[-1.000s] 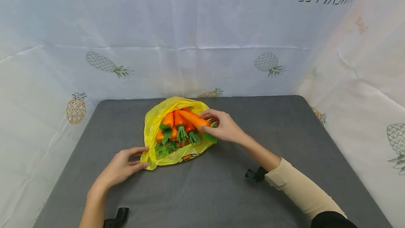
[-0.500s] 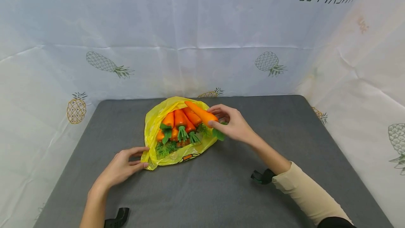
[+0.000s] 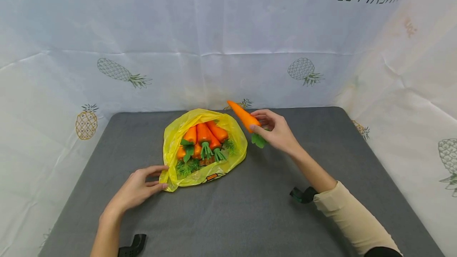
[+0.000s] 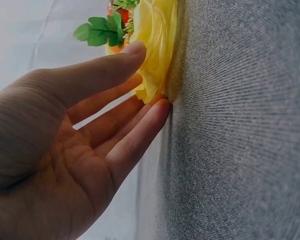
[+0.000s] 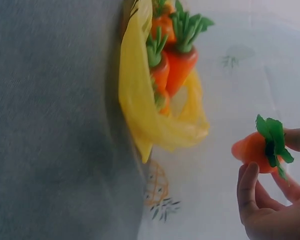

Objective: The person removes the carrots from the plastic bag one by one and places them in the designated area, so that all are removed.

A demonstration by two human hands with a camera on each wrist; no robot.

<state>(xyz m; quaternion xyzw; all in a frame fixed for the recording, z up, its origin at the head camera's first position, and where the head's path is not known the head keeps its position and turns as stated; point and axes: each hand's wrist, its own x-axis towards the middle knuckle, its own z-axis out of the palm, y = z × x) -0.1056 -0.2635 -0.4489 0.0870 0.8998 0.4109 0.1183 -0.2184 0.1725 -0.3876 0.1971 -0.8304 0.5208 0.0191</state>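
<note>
An orange carrot with a green leafy top (image 3: 244,115) is held in my right hand (image 3: 276,130), up and to the right of the bag. In the right wrist view the carrot (image 5: 257,151) points away, its crown between thumb and fingertips. The yellow plastic bag (image 3: 240,146) lies with its mouth facing me, several carrots (image 3: 203,133) with green tops inside. At its near left corner, my left hand (image 3: 137,187) holds the plastic edge between thumb and fingers. The left wrist view shows the yellow bag's corner (image 4: 155,75) between the thumb and fingers.
A dark grey table (image 3: 221,221) carries the bag near its far edge. Behind it hangs a white cloth (image 3: 221,78) printed with pineapples. Black wrist mounts (image 3: 132,246) show by both forearms.
The right hand has lifted the carrot out of the bag and moved it up and to the right. The bag's right rim is uncovered. My left hand has stayed still.
</note>
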